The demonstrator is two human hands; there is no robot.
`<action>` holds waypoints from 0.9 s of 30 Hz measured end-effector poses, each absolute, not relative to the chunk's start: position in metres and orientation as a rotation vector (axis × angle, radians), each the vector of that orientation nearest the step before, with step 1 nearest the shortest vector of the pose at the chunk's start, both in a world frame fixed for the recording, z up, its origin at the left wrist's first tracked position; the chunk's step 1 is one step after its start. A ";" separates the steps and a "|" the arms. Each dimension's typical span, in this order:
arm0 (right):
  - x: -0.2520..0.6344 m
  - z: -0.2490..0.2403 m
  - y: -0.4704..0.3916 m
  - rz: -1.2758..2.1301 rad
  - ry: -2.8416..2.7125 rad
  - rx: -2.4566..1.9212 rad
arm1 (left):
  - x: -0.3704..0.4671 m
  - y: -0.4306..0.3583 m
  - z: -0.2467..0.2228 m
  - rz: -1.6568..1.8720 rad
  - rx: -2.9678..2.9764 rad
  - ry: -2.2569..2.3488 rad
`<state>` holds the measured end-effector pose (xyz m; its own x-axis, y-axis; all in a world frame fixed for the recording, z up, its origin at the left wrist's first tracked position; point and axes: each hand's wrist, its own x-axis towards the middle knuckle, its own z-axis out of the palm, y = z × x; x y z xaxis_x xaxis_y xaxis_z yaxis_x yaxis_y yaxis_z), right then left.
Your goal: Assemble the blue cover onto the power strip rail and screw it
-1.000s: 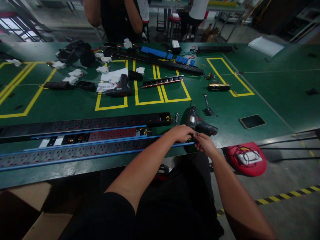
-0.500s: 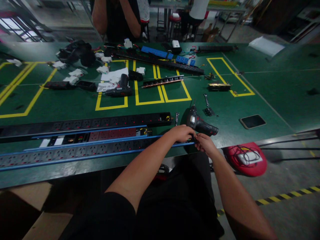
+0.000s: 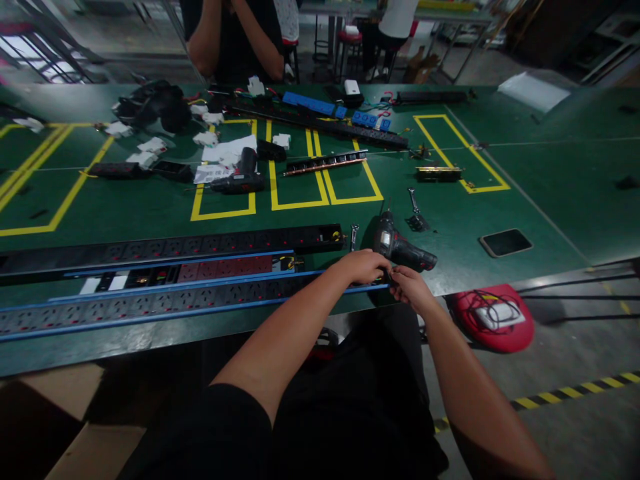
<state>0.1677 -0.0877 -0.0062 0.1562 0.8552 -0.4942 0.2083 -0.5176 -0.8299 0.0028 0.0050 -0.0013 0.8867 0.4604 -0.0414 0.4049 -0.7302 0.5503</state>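
Left hand is bending over the right end of the nearest socket strip, fingers curled almost closed; right hand is meeting it there, thumb and fingers pinching inward. Can't tell what either is gripping, contact point too small and dark. Nearest strip is lying along the near edge of the surface, blue rails running down both sides, left end going out of view. Brown-socket strip and black strip are lying just behind, roughly parallel. Power drill is resting just beyond the hands, bit pointing toward the far edge. Wrench is lying left of it; phone is lying farther right, near the near edge. Co-worker is sitting at the far edge, arms raised.
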 end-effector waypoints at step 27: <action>0.169 -0.008 -0.089 1.392 -1.012 -1.820 | 0.002 0.003 0.001 0.116 2.483 0.651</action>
